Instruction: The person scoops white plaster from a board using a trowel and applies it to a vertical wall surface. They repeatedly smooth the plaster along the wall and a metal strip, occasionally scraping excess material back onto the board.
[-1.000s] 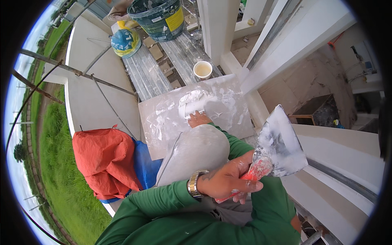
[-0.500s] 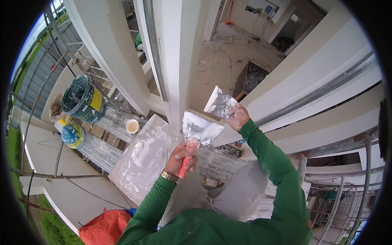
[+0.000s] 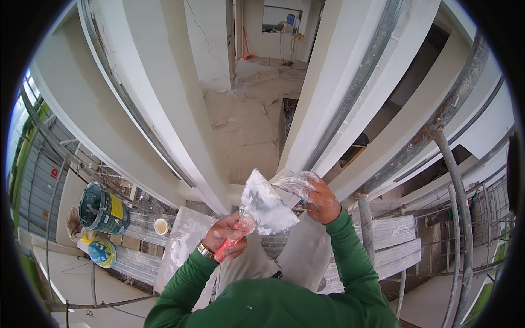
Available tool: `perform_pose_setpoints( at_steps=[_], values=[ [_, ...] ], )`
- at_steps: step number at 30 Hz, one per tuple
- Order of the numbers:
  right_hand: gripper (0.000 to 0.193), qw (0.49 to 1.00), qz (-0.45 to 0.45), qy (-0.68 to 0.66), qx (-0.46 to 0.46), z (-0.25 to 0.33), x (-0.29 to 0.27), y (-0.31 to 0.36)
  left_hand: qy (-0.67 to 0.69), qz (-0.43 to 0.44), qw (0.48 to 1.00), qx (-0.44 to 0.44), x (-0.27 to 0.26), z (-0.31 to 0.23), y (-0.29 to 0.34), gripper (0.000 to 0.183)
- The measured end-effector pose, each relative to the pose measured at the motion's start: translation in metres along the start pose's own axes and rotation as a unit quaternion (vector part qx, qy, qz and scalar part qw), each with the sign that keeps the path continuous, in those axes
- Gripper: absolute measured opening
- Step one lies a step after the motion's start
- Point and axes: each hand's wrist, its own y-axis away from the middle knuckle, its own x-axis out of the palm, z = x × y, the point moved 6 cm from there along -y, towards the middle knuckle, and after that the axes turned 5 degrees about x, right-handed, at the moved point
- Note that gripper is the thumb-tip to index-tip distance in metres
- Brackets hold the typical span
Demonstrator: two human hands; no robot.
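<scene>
My left hand [image 3: 220, 236] is wrapped round the red handle of a wide putty knife [image 3: 266, 206], its blade smeared with white putty and pointing up and away from me. My right hand [image 3: 321, 200], dusted with white, grips a second putty knife [image 3: 291, 181], seen at a slant with its handle hidden in the palm. This second blade meets or nearly meets the right upper edge of the first; whether they touch I cannot tell. Below and left of the blades lies a putty-smeared pale board [image 3: 183, 240].
A dark green bucket [image 3: 101, 210], a blue-and-yellow splattered hard hat [image 3: 101, 252] and a small white cup [image 3: 162, 226] stand on metal planks [image 3: 143, 229] at left. Scaffold pipes [image 3: 458, 218] rise at right. Ahead, white wall edges [image 3: 158, 93] frame an opening onto a dusty floor [image 3: 246, 126].
My view has turned toward the right, and the opening is now straight ahead. My right hand has lowered its putty knife and brought it in against or close to the left one.
</scene>
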Motion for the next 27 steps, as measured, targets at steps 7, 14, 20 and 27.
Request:
perform_pose_setpoints(
  at_steps=[7,14,20,27],
  values=[
    [0.055,0.544,-0.296,-0.717,0.321,-0.038,0.024,0.054,-0.696,-0.085,0.71,0.063,0.031,-0.021,-0.072,0.049],
    [0.05,0.5,-0.33,-0.767,0.231,-0.044,-0.045,0.014,-0.849,-0.003,0.527,0.023,-0.015,-0.018,-0.094,0.052],
    [0.044,0.83,-0.484,-0.256,0.11,-0.071,-0.222,-0.08,-0.744,-0.12,0.651,-0.092,-0.038,-0.003,-0.058,0.051],
    [0.052,0.814,-0.499,0.249,0.165,-0.058,-0.303,-0.191,-0.672,-0.187,0.714,-0.067,-0.065,0.01,-0.009,0.048]
  ],
)
